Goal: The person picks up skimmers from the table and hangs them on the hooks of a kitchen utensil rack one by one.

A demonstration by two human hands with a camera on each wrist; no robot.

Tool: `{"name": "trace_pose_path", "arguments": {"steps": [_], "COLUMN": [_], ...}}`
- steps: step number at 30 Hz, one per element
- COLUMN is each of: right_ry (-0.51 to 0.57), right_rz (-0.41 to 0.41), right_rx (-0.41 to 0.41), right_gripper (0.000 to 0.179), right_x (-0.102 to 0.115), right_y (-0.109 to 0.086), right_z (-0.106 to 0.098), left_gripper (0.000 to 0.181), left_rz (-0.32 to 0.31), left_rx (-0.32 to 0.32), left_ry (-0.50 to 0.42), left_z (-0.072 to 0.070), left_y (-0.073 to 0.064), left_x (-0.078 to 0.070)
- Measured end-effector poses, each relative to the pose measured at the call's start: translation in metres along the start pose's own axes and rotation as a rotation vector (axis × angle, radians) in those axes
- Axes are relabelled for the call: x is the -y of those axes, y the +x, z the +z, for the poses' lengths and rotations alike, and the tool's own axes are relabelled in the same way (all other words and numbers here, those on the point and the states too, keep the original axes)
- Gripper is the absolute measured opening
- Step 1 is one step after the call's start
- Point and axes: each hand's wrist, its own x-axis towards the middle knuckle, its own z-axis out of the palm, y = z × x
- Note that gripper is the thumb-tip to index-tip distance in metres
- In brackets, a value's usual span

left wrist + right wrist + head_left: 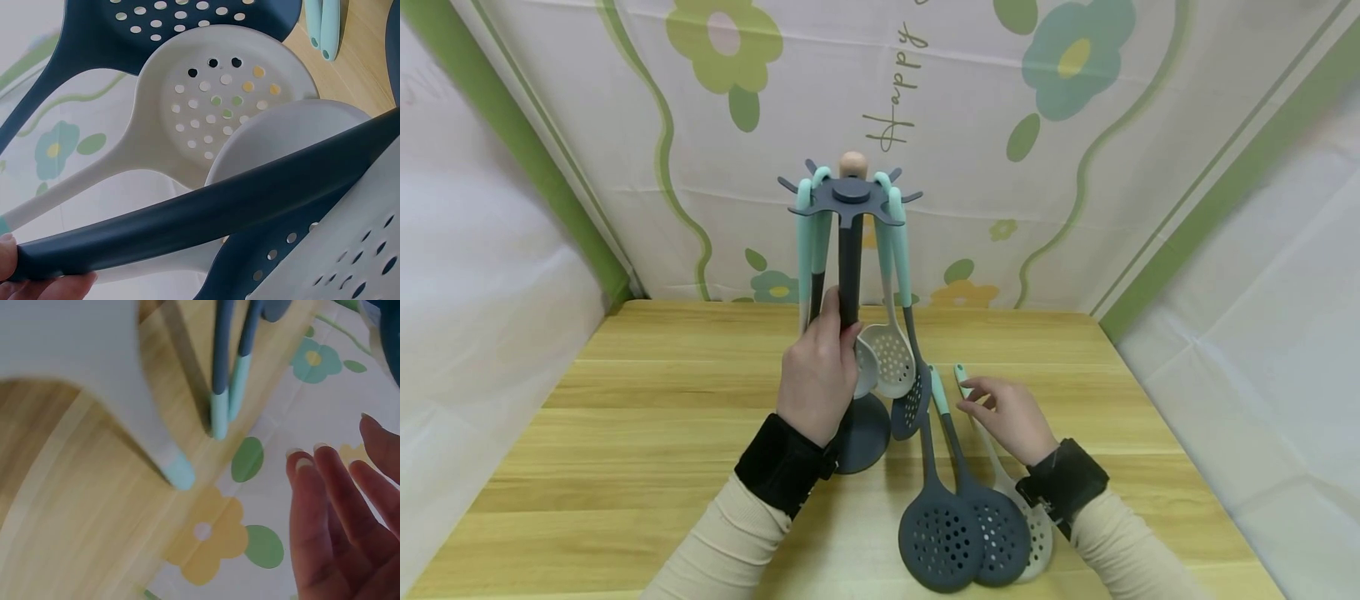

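Observation:
My left hand point(818, 371) grips the dark pole point(850, 258) of a utensil rack with a wooden knob on top. From its hooks hang mint-handled utensils, among them a white slotted ladle point(887, 354), a dark perforated skimmer point(912, 410) and a pale ladle point(866, 367). Over the mint handle of a white skimmer point(1039, 542) on the table hovers my right hand point(1009, 417), fingers loosely bent. The right wrist view shows that hand point(344, 531) with nothing between fingers and thumb. Two dark skimmers, one point(936, 542) overlapping the other point(1006, 542), lie beside the white one.
Everything stands on a wooden table point(625, 467). A flower-printed cloth point(955, 183) rises behind its back edge, and white cloth walls point(482, 275) flank both sides. A dark round utensil head point(863, 437) hangs low beside the left wrist.

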Motion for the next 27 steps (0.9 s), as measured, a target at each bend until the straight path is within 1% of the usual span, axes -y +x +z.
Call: {"name": "trace_pose_path", "arguments": {"steps": [4, 8, 19, 27], "right_ry": [-0.042, -0.055, -0.08, -0.111], "right_rz": [0.021, 0.053, 0.063, 0.101], "right_rx": [0.039, 0.074, 0.128, 0.181], "right_gripper": [0.031, 0.032, 0.033, 0.035], "right_x": [-0.003, -0.006, -0.013, -0.017], "right_y": [-0.001, -0.001, -0.003, -0.003], "right_z": [0.0, 0.002, 0.001, -0.002], "left_gripper": [0.037, 0.038, 0.04, 0.039], "left_rz": [0.0, -0.003, 0.009, 0.003], "left_rx": [0.001, 0.002, -0.007, -0.006], "left_ry": [-0.003, -0.004, -0.003, -0.01], "left_z": [0.0, 0.0, 0.0, -0.001], "left_y": [0.0, -0.001, -0.002, -0.001], "left_x": [0.0, 0.001, 0.001, 0.0]}}
